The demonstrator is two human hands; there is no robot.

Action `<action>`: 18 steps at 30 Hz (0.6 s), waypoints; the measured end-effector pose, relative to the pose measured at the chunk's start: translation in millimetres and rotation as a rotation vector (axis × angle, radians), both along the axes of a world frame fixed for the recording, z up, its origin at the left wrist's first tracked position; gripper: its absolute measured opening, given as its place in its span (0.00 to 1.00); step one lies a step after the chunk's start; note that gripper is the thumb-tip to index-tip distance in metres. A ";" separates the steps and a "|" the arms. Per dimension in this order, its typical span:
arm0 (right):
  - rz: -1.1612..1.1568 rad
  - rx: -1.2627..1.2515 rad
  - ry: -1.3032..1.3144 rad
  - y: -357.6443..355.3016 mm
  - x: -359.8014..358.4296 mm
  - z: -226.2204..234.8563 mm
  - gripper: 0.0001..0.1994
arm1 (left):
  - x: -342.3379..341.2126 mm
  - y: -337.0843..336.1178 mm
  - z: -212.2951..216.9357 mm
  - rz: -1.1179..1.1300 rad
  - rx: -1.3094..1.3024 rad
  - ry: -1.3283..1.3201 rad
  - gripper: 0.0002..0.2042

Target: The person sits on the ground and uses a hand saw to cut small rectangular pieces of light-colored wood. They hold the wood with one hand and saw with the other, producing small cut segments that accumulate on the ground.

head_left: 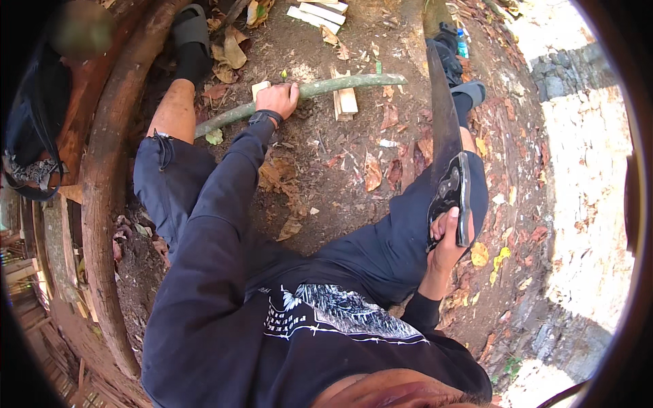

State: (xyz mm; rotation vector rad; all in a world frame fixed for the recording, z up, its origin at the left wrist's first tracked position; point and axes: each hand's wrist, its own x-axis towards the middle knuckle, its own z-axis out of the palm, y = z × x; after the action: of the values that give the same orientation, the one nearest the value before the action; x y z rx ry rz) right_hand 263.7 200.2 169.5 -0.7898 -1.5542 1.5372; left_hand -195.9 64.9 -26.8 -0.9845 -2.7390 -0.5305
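Observation:
My left hand is closed over a curved green branch, which lies crosswise on the ground between my spread legs. A wristband shows at that wrist. On the right, my right hand grips the black handle of a handsaw. Its long dark blade points away from me, raised beside my right leg and apart from the branch. Beneath the branch, just right of my left hand, lie short pale wood pieces. Another small pale wood piece touches the area by my left knuckles.
A thick log runs along my left side, with a dark bag beyond it. More pale wood strips lie at the far middle. A plastic bottle stands far right. Dry leaves litter the soil, and pale rock borders the right.

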 end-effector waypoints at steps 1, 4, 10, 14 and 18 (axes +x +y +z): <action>0.012 -0.003 0.020 1.6 -5.1 -1.4 0.13 | 1.3 -11.2 -4.6 -0.023 0.018 0.029 0.25; 0.037 -0.025 0.068 4.4 -19.2 -3.8 0.13 | -2.4 -14.9 -3.7 -0.115 0.050 0.067 0.22; 0.173 -0.051 0.146 3.2 -35.2 -16.2 0.12 | -11.2 -11.0 -1.7 -0.157 0.001 -0.020 0.32; 0.190 -0.037 0.080 1.7 -30.8 -24.2 0.11 | 2.6 2.6 21.5 -0.137 -0.172 -0.197 0.36; 0.218 -0.027 0.074 2.2 -34.5 -34.2 0.11 | 1.6 -2.4 23.4 -0.195 -0.068 -0.233 0.31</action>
State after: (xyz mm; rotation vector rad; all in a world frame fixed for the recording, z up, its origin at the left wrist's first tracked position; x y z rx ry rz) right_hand 229.2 202.4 135.4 -0.5865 -1.6098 1.7271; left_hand -194.3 62.5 -3.5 -1.2919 -2.8967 -0.6234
